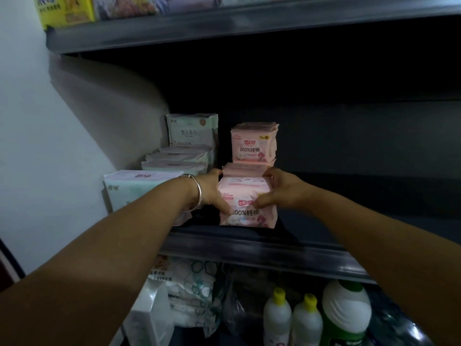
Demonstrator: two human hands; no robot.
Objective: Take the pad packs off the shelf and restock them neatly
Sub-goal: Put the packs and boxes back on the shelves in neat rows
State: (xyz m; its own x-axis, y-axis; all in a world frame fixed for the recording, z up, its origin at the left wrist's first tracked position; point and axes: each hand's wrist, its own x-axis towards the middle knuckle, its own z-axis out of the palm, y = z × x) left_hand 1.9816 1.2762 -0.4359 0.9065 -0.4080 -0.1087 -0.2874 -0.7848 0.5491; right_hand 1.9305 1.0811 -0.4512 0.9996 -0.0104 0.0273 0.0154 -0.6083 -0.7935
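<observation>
pink pad pack (247, 203) | both hands' fingers grip it | green packs (174, 162) left | bottles (303, 318) below

shelf (249, 242) R side free | L blocked: green packs (174, 166)

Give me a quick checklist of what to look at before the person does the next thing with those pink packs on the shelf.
1. Both hands on the front pink pack: ok; left hand and right hand grip its two sides.
2. Pack upright at the shelf edge: ok, its printed face looks outward.
3. Pink row behind lined up: ok; the rear pink pack stands straight in line.
4. Gap from the green packs on the left: ok, the two rows are apart.
5. Free shelf space to the right: cannot tell, too dark.
</observation>
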